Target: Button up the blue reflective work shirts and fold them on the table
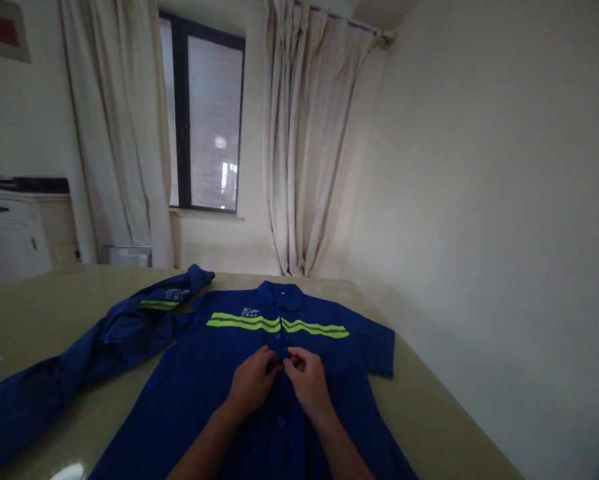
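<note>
A blue short-sleeved work shirt (pixel 329 310) with yellow-green reflective bands across the chest lies front up, its collar at the far end. Both hands are at its front placket, below the bands. My left hand (pixel 253 381) has its fingers curled and closed on the placket's left edge. Opposite it, my right hand (pixel 306 377) pinches the cloth with thumb and forefinger. The hands are close together, with a narrow strip of placket between them. One button (pixel 280 421) shows below the hands; whatever button lies between the fingers is hidden.
Left of the shirt lies a second blue garment (pixel 124 330) with a reflective band, stretched across the table (pixel 429 407). The right table edge runs along a pale wall (pixel 504 200). Beyond the far edge are a window (pixel 214 127) and curtains (pixel 309 133). A white cabinet (pixel 9 230) stands far left.
</note>
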A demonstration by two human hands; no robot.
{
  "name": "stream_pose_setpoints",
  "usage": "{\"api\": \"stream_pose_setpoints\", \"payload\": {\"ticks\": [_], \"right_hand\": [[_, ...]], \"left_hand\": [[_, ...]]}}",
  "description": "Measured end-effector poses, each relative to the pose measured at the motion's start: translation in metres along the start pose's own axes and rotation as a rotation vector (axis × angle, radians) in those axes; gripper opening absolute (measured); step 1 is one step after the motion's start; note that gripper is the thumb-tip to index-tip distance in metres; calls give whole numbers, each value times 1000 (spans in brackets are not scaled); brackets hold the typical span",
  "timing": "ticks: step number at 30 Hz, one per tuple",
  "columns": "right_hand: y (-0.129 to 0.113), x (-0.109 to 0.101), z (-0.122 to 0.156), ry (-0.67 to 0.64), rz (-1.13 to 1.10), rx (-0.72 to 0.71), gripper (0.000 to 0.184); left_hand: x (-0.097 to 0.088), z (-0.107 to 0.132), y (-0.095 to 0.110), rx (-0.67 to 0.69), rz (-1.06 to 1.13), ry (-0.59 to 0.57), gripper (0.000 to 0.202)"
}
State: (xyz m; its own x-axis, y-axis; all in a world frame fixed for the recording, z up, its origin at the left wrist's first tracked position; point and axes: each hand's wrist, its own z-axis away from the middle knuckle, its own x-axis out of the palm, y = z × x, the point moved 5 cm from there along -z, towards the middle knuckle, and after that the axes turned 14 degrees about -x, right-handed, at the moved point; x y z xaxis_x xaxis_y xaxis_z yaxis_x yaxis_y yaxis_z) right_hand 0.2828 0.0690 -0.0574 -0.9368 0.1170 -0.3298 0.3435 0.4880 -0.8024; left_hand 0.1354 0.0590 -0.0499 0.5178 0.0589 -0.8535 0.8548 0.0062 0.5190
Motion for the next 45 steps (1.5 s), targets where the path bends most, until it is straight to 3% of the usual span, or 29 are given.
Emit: {"api": "stream_pose_setpoints", "payload": {"ticks": [4, 8, 15, 19, 23, 29, 37, 45], "right_hand": [[-5, 4, 2, -85, 103, 22, 37], [-6, -4, 2, -124, 33, 74, 44], [-6, -10, 2, 11, -249, 85, 42], [-12, -11, 4, 85, -66, 51, 41], [-23, -9, 8, 108, 61, 2, 36], [-31, -8, 9, 41, 109, -33, 24], [-33, -9, 9, -18, 170, -48, 23], [-43, -4, 11, -122, 143, -65, 23]], "left_hand": [[-3, 10, 6, 117, 93, 62, 23], [-4, 15, 17, 208, 83, 62, 28], [-12, 15, 10, 165, 329, 89, 16], [-13, 14, 5, 130, 393, 81, 7], [-14, 17, 9, 181, 371, 74, 18], [-12, 21, 9, 175, 349, 78, 19], [-8, 15, 5, 181, 424, -45, 21], [-11, 23, 9, 140, 248, 22, 21]]}}
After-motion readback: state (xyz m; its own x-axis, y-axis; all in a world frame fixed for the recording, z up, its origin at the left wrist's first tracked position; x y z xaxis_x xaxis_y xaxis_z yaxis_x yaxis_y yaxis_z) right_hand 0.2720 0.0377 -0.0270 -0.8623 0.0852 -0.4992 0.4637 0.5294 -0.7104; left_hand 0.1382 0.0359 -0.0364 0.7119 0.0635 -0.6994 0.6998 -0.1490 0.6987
